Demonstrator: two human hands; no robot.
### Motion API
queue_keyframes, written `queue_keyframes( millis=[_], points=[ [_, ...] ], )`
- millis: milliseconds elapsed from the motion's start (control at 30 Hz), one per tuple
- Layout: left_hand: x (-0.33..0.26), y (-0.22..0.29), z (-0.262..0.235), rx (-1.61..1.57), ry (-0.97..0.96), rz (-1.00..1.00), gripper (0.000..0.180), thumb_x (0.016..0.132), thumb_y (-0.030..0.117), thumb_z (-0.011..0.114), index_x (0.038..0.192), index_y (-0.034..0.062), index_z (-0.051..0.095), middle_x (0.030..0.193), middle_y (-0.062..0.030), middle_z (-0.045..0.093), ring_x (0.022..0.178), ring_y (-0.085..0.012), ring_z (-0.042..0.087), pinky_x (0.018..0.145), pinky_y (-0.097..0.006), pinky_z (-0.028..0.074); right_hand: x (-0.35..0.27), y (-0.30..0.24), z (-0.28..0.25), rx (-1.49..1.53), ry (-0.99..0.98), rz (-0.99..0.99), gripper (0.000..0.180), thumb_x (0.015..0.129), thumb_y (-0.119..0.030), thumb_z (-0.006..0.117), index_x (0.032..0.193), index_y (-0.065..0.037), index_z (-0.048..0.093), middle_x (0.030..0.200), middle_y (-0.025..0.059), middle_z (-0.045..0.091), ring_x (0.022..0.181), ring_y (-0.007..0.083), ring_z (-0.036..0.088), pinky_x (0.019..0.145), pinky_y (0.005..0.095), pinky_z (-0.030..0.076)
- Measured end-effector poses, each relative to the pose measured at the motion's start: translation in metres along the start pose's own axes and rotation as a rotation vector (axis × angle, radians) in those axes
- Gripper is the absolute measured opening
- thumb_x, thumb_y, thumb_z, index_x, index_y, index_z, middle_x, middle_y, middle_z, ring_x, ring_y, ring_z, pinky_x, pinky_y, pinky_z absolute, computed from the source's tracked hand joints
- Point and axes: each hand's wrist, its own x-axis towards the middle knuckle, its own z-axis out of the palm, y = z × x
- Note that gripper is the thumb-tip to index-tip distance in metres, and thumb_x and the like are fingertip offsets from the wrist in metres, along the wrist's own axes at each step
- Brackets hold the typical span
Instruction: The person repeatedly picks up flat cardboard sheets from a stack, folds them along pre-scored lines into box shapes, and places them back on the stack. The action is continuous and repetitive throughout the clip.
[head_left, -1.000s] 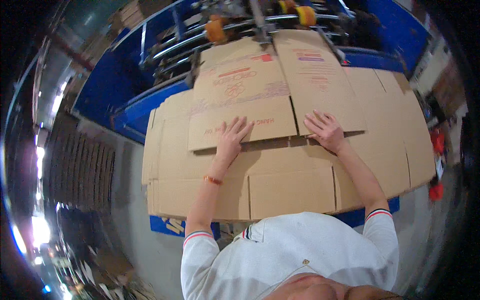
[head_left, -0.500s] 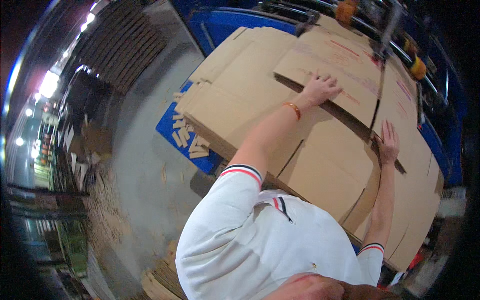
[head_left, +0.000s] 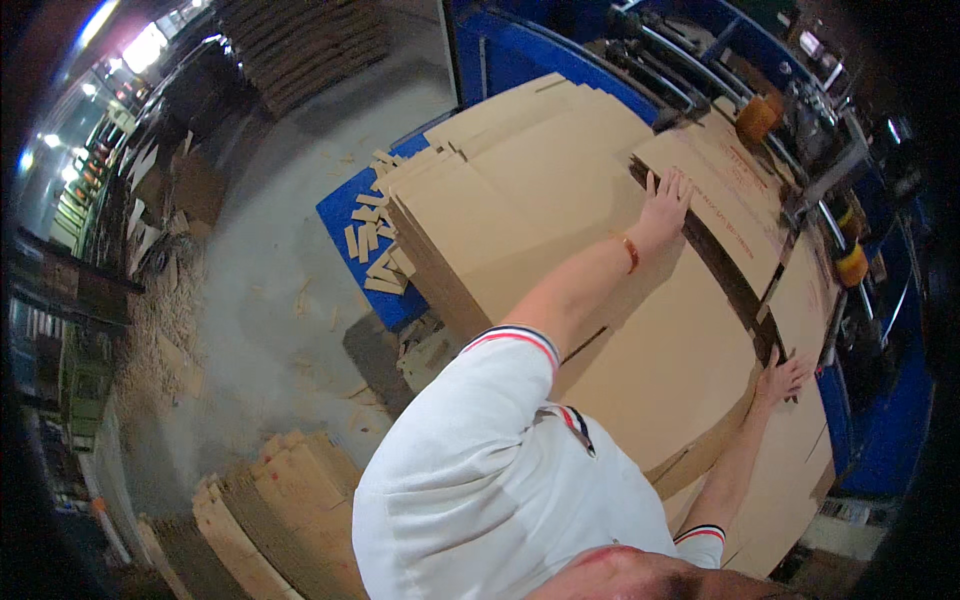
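My left hand (head_left: 665,205) lies with fingers extended over the near edge of a raised stack of printed cardboard sheets (head_left: 715,180). Farther right along that edge, my right hand (head_left: 783,378) rests with its fingers spread on the cardboard. Neither hand is wrapped round anything. Below and nearer to me spreads a broad pile of plain brown cardboard sheets (head_left: 540,190), cut with slots. The far part of the printed stack lies under the bars and orange rollers (head_left: 757,118) of a machine.
A blue platform (head_left: 340,215) holding loose cardboard strips (head_left: 368,232) juts out left of the pile. Blue machine framing (head_left: 560,50) stands beyond. More stacked cardboard (head_left: 300,480) is at lower left, and scraps (head_left: 165,350) litter the grey floor (head_left: 270,260).
The printed stack has slid away from me, farther under the machine's rollers, with both hands at its near edge. The whole view has shifted, bringing the lower-left cardboard stacks more into sight.
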Motion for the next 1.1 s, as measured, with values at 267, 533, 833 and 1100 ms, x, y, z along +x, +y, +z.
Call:
queue_keyframes(
  millis=[267,533,833,1100],
  points=[
    [-0.12,-0.176,-0.085,-0.031,0.129,-0.352,0.06,0.084,0.037,0.061,0.133,0.0089,0.041,0.132,-0.017,0.044,0.118,-0.0316,0.045,0.098,-0.048,0.035,-0.001,-0.004,0.006,0.256,0.365,-0.187,0.08,0.092,-0.054,0.046,0.138,0.009,0.032,0.146,0.025,0.031,0.136,0.0369,0.028,0.113,0.0438,0.023],
    [-0.172,-0.232,-0.244,0.35,-0.389,-0.875,0.054,0.083,0.041,0.063,0.123,0.0046,0.058,0.119,-0.0185,0.06,0.11,-0.0297,0.059,0.096,-0.041,0.043,-0.054,-0.011,-0.044,1.195,-0.28,0.131,0.055,0.094,-0.027,0.054,0.137,0.004,0.039,0.144,0.0207,0.037,0.135,0.0302,0.034,0.111,0.0379,0.027],
    [-0.221,-0.29,-0.299,-1.88,0.283,-0.581,0.077,0.093,0.06,0.036,0.136,-0.0041,0.039,0.14,-0.0167,0.044,0.127,-0.0312,0.044,0.105,-0.046,0.035,-0.218,0.035,-0.183,0.892,-0.325,0.223,0.045,0.091,-0.016,0.056,0.129,0.006,0.047,0.14,0.0207,0.042,0.133,0.0311,0.037,0.109,0.0398,0.03],
    [-0.231,-0.125,-0.286,-1.365,0.013,-0.859,0.064,0.077,0.002,0.068,0.134,0.0022,0.039,0.113,-0.0106,0.055,0.101,-0.0236,0.056,0.087,-0.036,0.048,-0.348,0.153,-0.198,0.158,-0.043,1.016,0.051,0.091,-0.024,0.055,0.13,0.007,0.044,0.133,0.0231,0.048,0.126,0.0342,0.042,0.106,0.0433,0.032]
  ],
)
